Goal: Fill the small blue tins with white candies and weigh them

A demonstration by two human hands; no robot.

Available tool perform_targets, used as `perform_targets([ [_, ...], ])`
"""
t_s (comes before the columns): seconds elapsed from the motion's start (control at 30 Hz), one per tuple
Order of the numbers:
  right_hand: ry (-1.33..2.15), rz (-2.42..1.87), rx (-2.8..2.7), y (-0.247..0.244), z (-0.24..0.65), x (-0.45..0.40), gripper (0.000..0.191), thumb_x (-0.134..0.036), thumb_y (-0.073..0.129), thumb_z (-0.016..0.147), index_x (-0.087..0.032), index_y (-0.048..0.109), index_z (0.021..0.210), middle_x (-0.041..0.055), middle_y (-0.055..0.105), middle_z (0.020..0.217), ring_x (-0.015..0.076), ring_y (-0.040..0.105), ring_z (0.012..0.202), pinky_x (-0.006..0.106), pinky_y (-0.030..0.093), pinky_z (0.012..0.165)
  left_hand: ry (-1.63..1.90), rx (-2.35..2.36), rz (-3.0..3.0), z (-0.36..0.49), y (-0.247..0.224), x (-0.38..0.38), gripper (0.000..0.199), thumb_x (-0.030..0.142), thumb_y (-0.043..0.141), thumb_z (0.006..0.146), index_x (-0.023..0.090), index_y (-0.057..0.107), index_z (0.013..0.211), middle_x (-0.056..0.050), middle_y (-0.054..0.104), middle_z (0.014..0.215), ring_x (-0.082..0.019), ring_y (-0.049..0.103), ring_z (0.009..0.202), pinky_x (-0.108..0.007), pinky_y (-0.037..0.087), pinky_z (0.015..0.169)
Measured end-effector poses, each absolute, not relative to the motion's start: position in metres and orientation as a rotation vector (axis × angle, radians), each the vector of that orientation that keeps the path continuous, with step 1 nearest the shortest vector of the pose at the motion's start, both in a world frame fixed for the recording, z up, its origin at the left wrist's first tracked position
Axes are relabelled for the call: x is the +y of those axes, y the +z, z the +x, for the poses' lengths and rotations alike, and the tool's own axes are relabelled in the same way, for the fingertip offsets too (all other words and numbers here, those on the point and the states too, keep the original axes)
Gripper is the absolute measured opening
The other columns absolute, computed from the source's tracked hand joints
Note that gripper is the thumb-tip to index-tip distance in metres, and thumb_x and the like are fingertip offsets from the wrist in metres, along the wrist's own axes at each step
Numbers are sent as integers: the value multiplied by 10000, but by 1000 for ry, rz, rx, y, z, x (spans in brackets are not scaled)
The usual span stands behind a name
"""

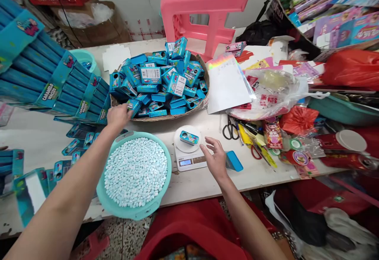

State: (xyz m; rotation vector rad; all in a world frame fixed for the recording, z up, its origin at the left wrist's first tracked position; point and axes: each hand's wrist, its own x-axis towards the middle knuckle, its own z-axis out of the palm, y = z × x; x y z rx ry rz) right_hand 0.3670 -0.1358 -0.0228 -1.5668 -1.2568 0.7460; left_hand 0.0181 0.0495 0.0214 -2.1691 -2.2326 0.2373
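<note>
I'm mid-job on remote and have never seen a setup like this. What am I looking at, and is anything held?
There is no machine: these are a person's two bare hands. The one picture comes from a camera worn on the head, looking forward and down. The left hand reaches to a small blue box at the edge of a heaped cardboard tray; whether it holds it, I cannot tell. The right hand is open beside a white scale bearing another blue box. Nearby, a turquoise basin holds pale pieces.

Fairly bright, even light leaves soft shadows on the table (pixel 192 185); outer edges look stretched and blurred.
</note>
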Motion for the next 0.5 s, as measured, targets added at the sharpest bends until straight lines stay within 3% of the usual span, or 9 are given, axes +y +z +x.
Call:
perform_targets([
  [0.1,779,-1528,-1292,-18,354,-137,260,-329,589,842,-206,600,1071,80,598,1080,214,579,1016,401,526,830,366,-2344,-2121,29,1,67,595,504,607,766,56,503,1143,-204,642,1034,-330,571,995,-528,241,990],
  [0.2,815,-1523,-1325,-16,356,-142,237,-324,593,841,-211,614,1048,72,607,1066,208,583,1003,389,524,828,463,-2473,-2040,36,-12,89,625,444,705,702,16,464,1087,-200,638,1014,-309,555,1016,-564,177,1009],
  [0.37,838,-1636,-1272,-25,379,-159,236,-361,592,836,-199,636,1002,78,635,1015,211,607,929,409,521,820,323,-2546,-1976,31,-13,104,503,377,682,733,6,460,991,-150,617,999,-288,527,1046,-471,356,907],
  [0.5,840,-1688,-1214,-34,392,-174,255,-388,600,825,-188,644,977,83,649,980,214,619,884,418,522,806,-134,-2667,-1925,14,13,98,437,434,676,709,73,525,903,-66,641,870,-344,512,1096,-471,349,903],
])
